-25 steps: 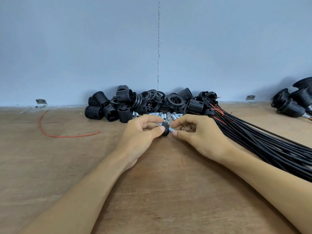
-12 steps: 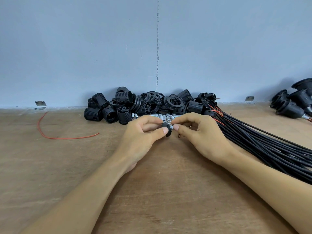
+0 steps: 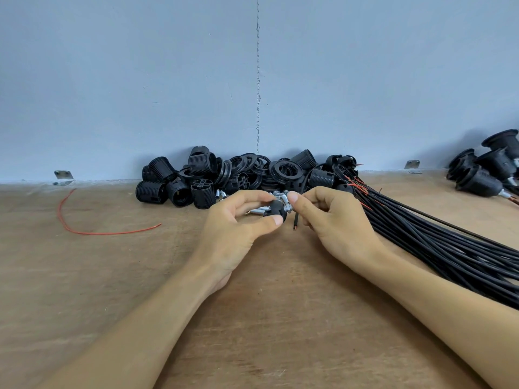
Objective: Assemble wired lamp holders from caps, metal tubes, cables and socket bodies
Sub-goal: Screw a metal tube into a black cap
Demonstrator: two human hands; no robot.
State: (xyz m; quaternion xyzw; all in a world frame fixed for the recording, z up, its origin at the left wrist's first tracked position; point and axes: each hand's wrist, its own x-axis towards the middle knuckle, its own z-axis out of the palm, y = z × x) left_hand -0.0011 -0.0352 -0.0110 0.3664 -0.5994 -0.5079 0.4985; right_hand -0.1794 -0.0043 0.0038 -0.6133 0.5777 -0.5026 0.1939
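Observed: left hand [image 3: 233,230] and right hand [image 3: 337,223] bare — forearms uncovered to the frame edge — fingernails short and plain.

a table [image 3: 112,276] runs back to a wall [image 3: 140,80]. against the wall at the middle lies a heap of socket bodies [image 3: 179,186], with rings [image 3: 286,169] piled to its right. just before the heap lie metal tubes [image 3: 259,211]. a bundle of cables [image 3: 435,248] stretches from the heap's right end toward the near right edge. far right, by the wall, sit wired lamp holders [image 3: 483,175]. a loose wire [image 3: 84,233] lies well apart on the left. before the heap, the left hand [image 3: 233,228] pinches a cap [image 3: 276,209], and the right hand [image 3: 334,220] pinches a tube [image 3: 289,210] touching the cap's right side. a cable end [image 3: 295,223] hangs just below the tube.
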